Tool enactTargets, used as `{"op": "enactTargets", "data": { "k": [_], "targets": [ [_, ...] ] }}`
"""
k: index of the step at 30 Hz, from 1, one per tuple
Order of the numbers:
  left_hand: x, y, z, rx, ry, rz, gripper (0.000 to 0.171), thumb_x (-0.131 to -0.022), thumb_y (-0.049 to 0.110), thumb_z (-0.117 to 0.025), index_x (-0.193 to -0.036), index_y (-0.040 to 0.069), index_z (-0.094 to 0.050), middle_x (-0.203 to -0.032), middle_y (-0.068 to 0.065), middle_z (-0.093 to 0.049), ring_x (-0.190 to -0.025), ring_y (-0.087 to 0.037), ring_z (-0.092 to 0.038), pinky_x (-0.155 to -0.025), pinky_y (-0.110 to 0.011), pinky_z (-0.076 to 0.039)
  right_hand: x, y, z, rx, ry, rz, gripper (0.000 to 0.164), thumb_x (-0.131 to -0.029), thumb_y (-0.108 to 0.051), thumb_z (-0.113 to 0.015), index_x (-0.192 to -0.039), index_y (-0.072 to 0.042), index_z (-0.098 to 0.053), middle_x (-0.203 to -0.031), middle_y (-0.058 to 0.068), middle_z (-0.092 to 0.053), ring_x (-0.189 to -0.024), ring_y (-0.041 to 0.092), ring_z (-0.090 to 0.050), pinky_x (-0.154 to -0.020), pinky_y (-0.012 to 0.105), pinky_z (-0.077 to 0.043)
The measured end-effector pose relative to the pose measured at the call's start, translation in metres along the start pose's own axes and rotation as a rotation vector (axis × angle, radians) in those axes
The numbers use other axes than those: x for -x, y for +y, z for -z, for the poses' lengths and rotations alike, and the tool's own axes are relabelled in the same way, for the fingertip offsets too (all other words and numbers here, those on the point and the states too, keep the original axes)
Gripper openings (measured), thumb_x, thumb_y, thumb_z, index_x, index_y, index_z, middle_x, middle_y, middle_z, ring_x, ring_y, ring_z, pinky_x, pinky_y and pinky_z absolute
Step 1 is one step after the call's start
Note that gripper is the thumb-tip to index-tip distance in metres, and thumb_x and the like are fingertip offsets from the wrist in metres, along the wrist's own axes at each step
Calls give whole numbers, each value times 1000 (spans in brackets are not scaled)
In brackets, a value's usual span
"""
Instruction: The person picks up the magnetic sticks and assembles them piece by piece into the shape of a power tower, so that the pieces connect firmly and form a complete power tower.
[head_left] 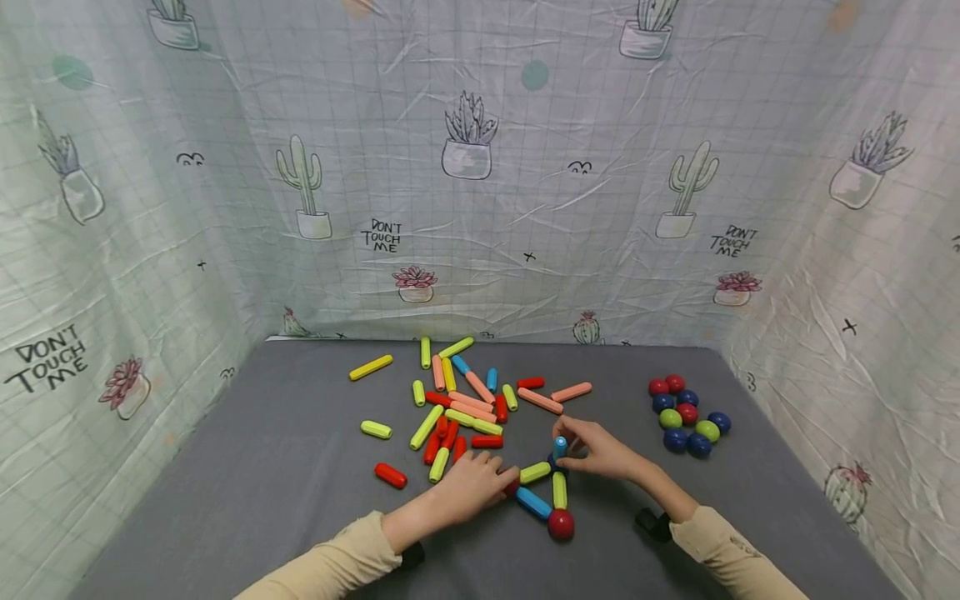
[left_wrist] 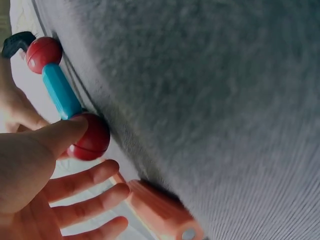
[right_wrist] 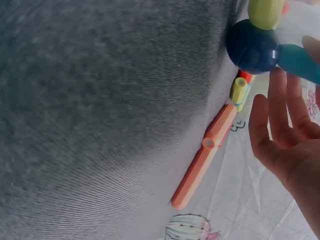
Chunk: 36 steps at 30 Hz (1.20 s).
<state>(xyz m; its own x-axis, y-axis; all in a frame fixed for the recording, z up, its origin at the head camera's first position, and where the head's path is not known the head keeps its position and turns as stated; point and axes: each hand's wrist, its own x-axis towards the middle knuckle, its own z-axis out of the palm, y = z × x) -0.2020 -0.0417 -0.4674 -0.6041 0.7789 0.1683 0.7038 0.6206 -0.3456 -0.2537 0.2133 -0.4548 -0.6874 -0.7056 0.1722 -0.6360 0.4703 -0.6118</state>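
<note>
A flat triangle of rods and balls lies in front of me. One yellow-green rod [head_left: 535, 473] and a blue rod [head_left: 534, 503] meet at a red ball [left_wrist: 92, 137], which my left hand [head_left: 472, 486] pinches, thumb on top. A second yellow-green rod [head_left: 559, 491] joins another red ball [head_left: 561, 525] to a dark blue ball [right_wrist: 252, 47]. Upright on that dark blue ball stands a short light-blue rod [head_left: 560, 447]. My right hand [head_left: 600, 450] pinches it between thumb and fingers, partly covering the ball.
Loose red, yellow, blue and salmon rods [head_left: 471, 408] are scattered behind my left hand. A group of red, blue and green balls [head_left: 686, 414] sits to the right on the grey cloth [head_left: 300, 433]. A printed curtain [head_left: 525, 208] encloses the back and sides.
</note>
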Motion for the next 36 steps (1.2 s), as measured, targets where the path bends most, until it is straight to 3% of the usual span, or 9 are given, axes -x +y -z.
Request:
{"op": "enactTargets", "data": {
  "k": [6, 9, 13, 18, 25, 29, 31, 33, 36],
  "targets": [
    [-8, -18, 6, 18, -45, 41, 32, -80, 45, -59, -101, 20, -61, -93, 4, -61, -83, -11, -56, -65, -24, -44, 3, 4, -4, 102, -66, -26, 33, -79, -18, -67, -108, -7, -55, -98, 3, -56, -82, 12, -54, -68, 24, -49],
    [-14, -31, 6, 36, -35, 61, 27, -82, 41, -58, -97, 20, -63, -93, 2, -60, -81, -13, -55, -63, -25, -44, 4, 6, -5, 128, -93, -35, 30, -81, -18, -65, -108, -8, -58, -95, 0, -56, -79, 9, -51, -66, 22, -46],
    [-20, -42, -2, -16, -11, 65, 17, -86, 31, -57, -96, 20, -64, -92, 0, -60, -75, -13, -54, -57, -23, -42, 3, 6, -4, 134, -119, -46, 26, -82, -18, -63, -106, -9, -59, -90, -3, -57, -76, 7, -49, -66, 21, -45],
    [-23, -47, -11, -44, -39, 61, 15, -87, 19, -55, -99, 20, -64, -90, -1, -62, -73, -14, -55, -55, -23, -42, -1, 10, -2, 144, -117, -66, 21, -83, -16, -61, -103, -10, -59, -86, -3, -55, -72, 9, -47, -63, 19, -42],
    [-26, -48, -19, -40, -88, 60, 21, -88, 16, -54, -107, 20, -60, -95, 0, -63, -79, -16, -56, -63, -25, -45, -7, 21, 8, 164, -77, -93, 18, -82, -15, -62, -100, -10, -59, -90, -1, -58, -76, 12, -51, -65, 23, -45],
    [-28, -51, -16, 71, -157, 96, 24, -88, 14, -55, -111, 15, -59, -101, -3, -61, -84, -17, -56, -68, -27, -48, -8, 27, 12, 153, -53, -130, 14, -81, -15, -63, -94, -11, -58, -90, 1, -60, -79, 11, -55, -67, 23, -46],
    [-30, -54, -14, 167, -160, 127, 23, -87, 12, -56, -109, 12, -59, -98, -5, -60, -80, -16, -56, -65, -24, -47, -8, 29, 13, 154, -41, -154, 12, -81, -16, -64, -89, -11, -57, -88, 0, -60, -78, 10, -55, -66, 23, -46],
    [-33, -58, -13, 314, -126, 159, 18, -86, 10, -57, -104, 8, -59, -91, -6, -59, -73, -16, -54, -60, -22, -45, -8, 31, 14, 156, -31, -176, 13, -81, -19, -64, -85, -11, -54, -84, -1, -58, -74, 8, -54, -63, 21, -45],
    [-37, -63, -13, 603, -17, 219, 13, -85, 7, -58, -98, 6, -57, -85, -7, -58, -70, -15, -54, -58, -19, -43, -8, 31, 13, 144, -26, -193, 17, -81, -21, -64, -82, -12, -50, -79, -2, -56, -72, 6, -54, -62, 20, -44]
  ]
}}
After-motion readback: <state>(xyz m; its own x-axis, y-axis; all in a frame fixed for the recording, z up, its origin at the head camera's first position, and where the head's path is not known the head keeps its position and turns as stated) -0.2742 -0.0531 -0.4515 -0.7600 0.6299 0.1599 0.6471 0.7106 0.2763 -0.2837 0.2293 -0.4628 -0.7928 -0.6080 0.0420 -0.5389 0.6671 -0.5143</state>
